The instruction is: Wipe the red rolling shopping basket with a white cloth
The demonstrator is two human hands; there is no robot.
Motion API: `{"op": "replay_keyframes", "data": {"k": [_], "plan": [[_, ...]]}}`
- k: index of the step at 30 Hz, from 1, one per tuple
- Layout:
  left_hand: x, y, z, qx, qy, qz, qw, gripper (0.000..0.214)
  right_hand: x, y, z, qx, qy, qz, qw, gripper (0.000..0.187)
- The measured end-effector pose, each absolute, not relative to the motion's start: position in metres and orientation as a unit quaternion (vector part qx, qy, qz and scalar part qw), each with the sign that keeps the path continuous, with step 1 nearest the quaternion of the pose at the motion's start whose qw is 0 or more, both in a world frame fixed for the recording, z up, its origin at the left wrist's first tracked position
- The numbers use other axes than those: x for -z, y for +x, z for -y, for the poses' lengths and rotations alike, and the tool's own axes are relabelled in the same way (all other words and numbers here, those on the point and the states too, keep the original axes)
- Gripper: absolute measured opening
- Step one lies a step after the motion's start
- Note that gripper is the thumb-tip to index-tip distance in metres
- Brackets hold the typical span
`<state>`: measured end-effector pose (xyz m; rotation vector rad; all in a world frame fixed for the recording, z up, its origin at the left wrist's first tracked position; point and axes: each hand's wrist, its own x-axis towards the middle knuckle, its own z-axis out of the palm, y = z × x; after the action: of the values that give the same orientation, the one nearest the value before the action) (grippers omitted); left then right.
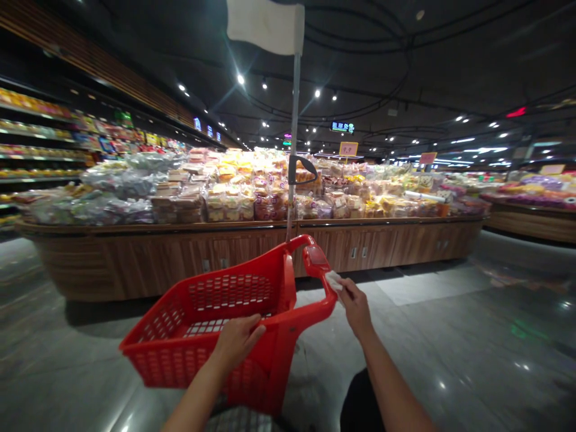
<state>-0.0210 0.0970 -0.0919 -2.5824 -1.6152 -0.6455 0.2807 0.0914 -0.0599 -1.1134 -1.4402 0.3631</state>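
Note:
A red plastic shopping cart basket (180,336) stands right in front of me, empty as far as I can see. My left hand (236,341) is closed over its near rim. My right hand (355,306) pinches a small white cloth or wipe (334,280) against the red handle (315,261) at the cart's right corner. A metal pole (293,150) rises from the cart with a white flag (265,24) at its top.
A long wooden display island (180,252) piled with packaged baked goods runs across the aisle just beyond the cart. Stocked shelves (40,138) line the left wall. Another wooden display (531,216) sits at the right. Shiny grey floor (472,336) lies open to the right.

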Motion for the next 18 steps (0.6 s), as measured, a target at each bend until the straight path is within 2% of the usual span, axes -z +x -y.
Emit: {"op": "replay_keyframes", "data": {"k": [6, 12, 18], "plan": [[0.095, -0.042, -0.096, 0.215, -0.818, 0.534, 0.016, 0.045, 0.040, 0.285, -0.087, -0.165, -0.452, 0.693, 0.536, 0.026], [0.083, -0.051, -0.073, 0.324, -0.808, 0.490, 0.050, 0.035, 0.024, 0.267, -0.072, -0.232, -0.347, 0.778, 0.469, 0.031], [0.047, 0.005, -0.035, 0.367, -0.814, 0.446, 0.066, 0.033, 0.019, 0.237, -0.077, -0.126, -0.438, 0.749, 0.481, 0.031]]}}
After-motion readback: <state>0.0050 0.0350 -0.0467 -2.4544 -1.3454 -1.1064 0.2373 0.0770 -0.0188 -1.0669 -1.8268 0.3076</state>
